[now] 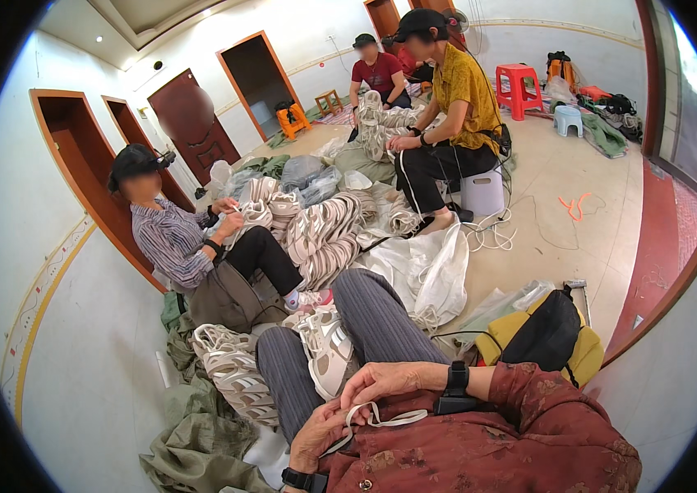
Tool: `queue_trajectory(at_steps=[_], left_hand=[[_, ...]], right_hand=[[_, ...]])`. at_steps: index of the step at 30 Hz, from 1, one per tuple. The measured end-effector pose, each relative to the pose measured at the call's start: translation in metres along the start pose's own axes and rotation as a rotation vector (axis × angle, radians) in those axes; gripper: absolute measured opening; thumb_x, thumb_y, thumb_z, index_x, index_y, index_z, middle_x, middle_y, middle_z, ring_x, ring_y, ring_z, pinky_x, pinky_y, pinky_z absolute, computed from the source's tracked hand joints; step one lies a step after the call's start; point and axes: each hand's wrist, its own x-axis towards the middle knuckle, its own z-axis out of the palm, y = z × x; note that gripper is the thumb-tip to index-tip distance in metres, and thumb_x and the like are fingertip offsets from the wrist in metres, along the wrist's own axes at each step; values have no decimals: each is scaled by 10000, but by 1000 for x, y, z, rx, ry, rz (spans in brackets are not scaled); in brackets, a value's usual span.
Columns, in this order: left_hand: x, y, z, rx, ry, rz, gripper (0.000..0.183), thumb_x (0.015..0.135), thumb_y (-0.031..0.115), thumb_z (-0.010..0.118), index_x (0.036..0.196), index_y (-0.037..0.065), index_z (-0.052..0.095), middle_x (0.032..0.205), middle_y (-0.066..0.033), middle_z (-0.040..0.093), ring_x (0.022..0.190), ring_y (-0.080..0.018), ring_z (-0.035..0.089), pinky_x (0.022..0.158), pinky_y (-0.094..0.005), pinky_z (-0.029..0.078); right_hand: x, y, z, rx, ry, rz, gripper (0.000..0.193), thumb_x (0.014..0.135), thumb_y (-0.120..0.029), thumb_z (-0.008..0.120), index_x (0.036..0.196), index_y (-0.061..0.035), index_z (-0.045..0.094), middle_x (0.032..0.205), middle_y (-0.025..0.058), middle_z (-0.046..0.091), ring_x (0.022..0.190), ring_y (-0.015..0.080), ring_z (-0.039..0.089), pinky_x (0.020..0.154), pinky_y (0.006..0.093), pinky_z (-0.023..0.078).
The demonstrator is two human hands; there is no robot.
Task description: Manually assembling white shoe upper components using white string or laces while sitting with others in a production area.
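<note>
A white shoelace [404, 418] runs in a loose loop across my lap, over the dark red shirt front. My left hand [317, 433] is closed on it, fingers bent together. Close above, my right hand [379, 381] pinches the same lace, its fingertips nearly touching the left ones. Just beyond my hands, a beige and white sneaker [325, 355] rests between my thighs, toe toward me. Left of my leg, a stack of similar sneakers [236, 374] lies nested together.
A larger heap of sneakers [322, 234] lies ahead, beside a seated person in a striped shirt [172, 238]. Another person in yellow [463, 90] works by more shoes. A white sack [426, 275] and a yellow and black bag [542, 333] lie to the right; green cloth [200, 440] lies left.
</note>
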Motion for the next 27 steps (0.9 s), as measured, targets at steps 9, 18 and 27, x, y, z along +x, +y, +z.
queue_trajectory(at_steps=[9, 18, 27], left_hand=[[0, -1, -1, 4, 19, -10, 449, 994, 197, 647, 1338, -58, 512, 1164, -137, 663, 978, -178, 667, 798, -277, 546], [0, -2, -2, 6, 7, 0, 448, 996, 196, 644, 1338, -61, 510, 1163, -134, 660, 979, -179, 667, 808, -283, 550], [-3, 7, 11, -10, -6, 1, 423, 980, 194, 666, 1319, -33, 555, 1132, -82, 680, 974, -127, 673, 806, -222, 544]], right_hand=[[0, 0, -1, 7, -7, 0, 150, 957, -53, 629, 1085, 13, 668, 926, 59, 698, 844, 124, 673, 768, 264, 546], [-2, -3, 3, 11, 10, 18, 157, 957, -63, 635, 1092, 11, 665, 921, 52, 692, 835, 116, 666, 769, 256, 544], [-2, -4, 3, -6, 10, 12, 153, 961, -57, 624, 1089, 16, 663, 918, 52, 689, 845, 120, 665, 779, 255, 541]])
